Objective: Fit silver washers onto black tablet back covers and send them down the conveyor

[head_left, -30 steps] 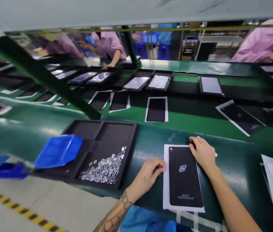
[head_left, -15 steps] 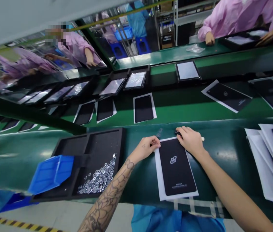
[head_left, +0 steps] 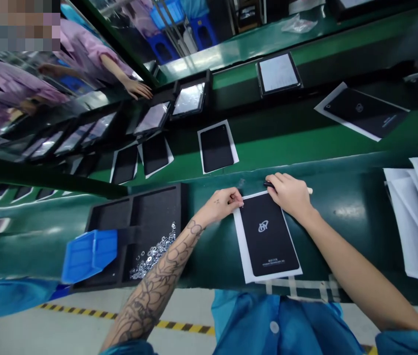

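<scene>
A black tablet back cover (head_left: 268, 241) with a pale logo lies on a sheet of white paper (head_left: 244, 256) in front of me. At its top left corner, my left hand (head_left: 223, 204) has thumb and fingertips pinched together; whatever they hold is too small or hidden to name. My right hand (head_left: 290, 195) rests by the top right corner, wrapped round a slim pen-like tool (head_left: 269, 184). The tool's dark end points left and its pale end sticks out on the right. Left of my tattooed forearm, small shiny metal rings (head_left: 153, 257) lie heaped in a black divided tray (head_left: 111, 217).
A blue bin (head_left: 88, 256) sits on the tray's left part. White sheets with black covers (head_left: 408, 227) are stacked at right. Beyond, a green belt (head_left: 268, 143) carries more covers (head_left: 216, 147) and tablets (head_left: 278, 74). A co-worker's hand (head_left: 138, 89) is over the far trays.
My view has tilted down and shifted, so the far workers show less. Both my hands keep their places at the cover's top edge. A far co-worker's hand now reaches over a tray.
</scene>
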